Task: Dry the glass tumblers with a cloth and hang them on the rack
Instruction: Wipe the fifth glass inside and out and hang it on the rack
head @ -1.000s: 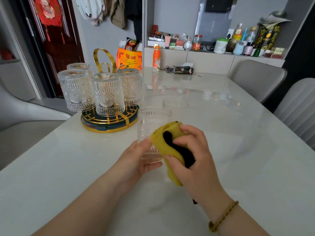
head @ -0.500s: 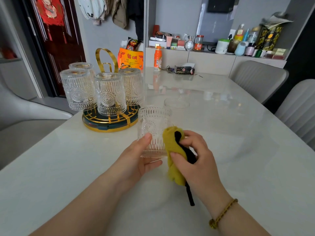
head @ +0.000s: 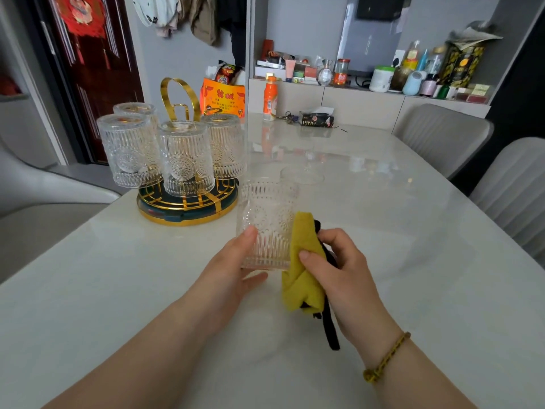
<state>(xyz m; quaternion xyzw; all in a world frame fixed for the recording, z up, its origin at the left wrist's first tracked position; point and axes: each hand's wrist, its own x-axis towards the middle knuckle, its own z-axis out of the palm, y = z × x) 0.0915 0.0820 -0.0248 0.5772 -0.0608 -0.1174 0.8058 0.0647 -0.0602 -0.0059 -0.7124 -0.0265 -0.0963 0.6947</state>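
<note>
**Q:** Could you read any labels from your end?

**Me:** Only one for sure. The dark tissue pack (head: 317, 119) at the far end of the table (head: 413, 261) said "PINO". The orange bag (head: 223, 98) behind the rack (head: 188, 209) had red characters on it, too small on my screen to read. Same story with the orange bottle (head: 270, 97) next to it, and the jars on the shelf (head: 368, 91) were just blur.

**Q:** And the glasses?

**Me:** Four other tumblers (head: 185, 160) sat upside down on the rack, and all looked empty. The tumbler (head: 267, 219) was upright and empty, just right of the rack, near the middle of the table. The left hand (head: 227, 270) held it low on its left side with the thumb on the near face. I couldn't make out the other fingers through the patterned glass. The right hand (head: 339, 267) gripped a bunched yellow cloth (head: 300, 278) pressed against the tumbler's right side, with a black strap (head: 330, 329) dangling from it.

I honestly couldn't tell whether the tumbler's base touched the table. Another clear glass (head: 302, 175) stood right behind it, and only the rim showed. The chairs (head: 513, 196) were cut off at the right edge.
</note>
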